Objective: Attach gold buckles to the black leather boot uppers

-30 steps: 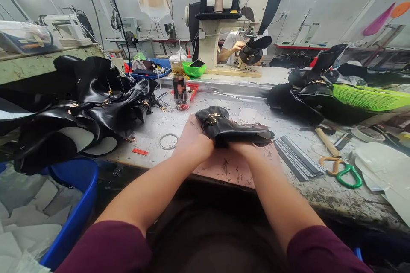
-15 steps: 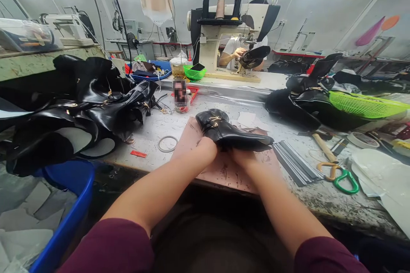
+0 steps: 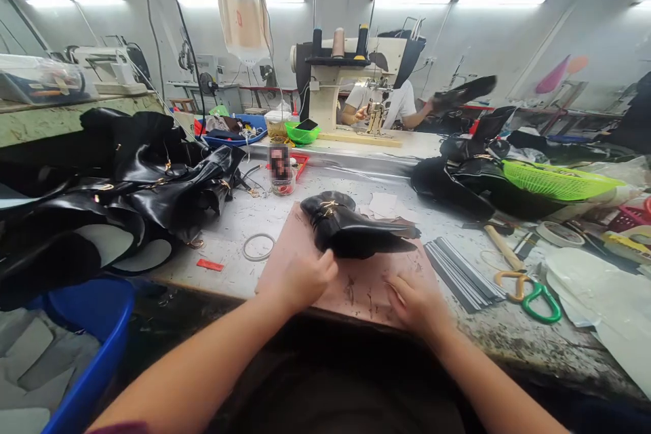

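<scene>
A black leather boot upper (image 3: 350,227) with a gold-coloured ornament lies on its side on a pinkish board (image 3: 356,291). Just in front of its left part is my left hand (image 3: 308,279), its fingers curled in; whatever they hold, if anything, is hidden. My right hand (image 3: 420,302) hovers low over the board's right side, apart from the boot upper. Its thumb and fingers are separated, with nothing visible between them. Right of the board lie grey strips (image 3: 464,274).
Black boot uppers (image 3: 152,176) are heaped at left above a blue bin (image 3: 109,325). Scissors (image 3: 542,302), a hammer (image 3: 503,247) and a green basket (image 3: 559,180) are at right. Behind a sewing machine (image 3: 325,95), a co-worker (image 3: 401,105) holds a black piece.
Both hands have come away from the boot upper, back toward me; it now rests on the board. The co-worker's black piece has moved from the sewing machine out to the right.
</scene>
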### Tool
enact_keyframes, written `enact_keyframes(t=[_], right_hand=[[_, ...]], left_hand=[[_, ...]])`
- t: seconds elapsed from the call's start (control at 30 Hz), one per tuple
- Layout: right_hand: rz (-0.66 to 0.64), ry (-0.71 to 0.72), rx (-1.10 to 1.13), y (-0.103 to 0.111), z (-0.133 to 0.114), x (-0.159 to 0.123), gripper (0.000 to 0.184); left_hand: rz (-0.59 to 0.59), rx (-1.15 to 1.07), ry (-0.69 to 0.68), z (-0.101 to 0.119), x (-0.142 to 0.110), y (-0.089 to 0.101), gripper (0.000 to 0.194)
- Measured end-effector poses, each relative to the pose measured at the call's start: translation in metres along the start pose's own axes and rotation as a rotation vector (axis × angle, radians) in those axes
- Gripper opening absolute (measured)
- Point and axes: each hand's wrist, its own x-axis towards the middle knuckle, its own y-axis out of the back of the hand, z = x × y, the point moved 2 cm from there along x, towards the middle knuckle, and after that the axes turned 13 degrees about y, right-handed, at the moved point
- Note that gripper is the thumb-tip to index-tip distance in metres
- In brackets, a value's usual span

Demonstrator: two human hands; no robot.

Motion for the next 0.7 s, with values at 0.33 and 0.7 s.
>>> enact_keyframes(t=[0.33, 0.7], right_hand=[[0.083, 0.076, -0.129, 0.015, 0.014, 0.061, 0.028], [0.016, -0.047, 0.553, 0.028, -0.061, 0.064, 0.018]], left_hand=[[-0.008, -0.021, 0.594, -0.008, 0.048, -0.015, 0.044], [-0.101, 0.068, 0.185, 0.026, 0.137, 0.091, 0.02]])
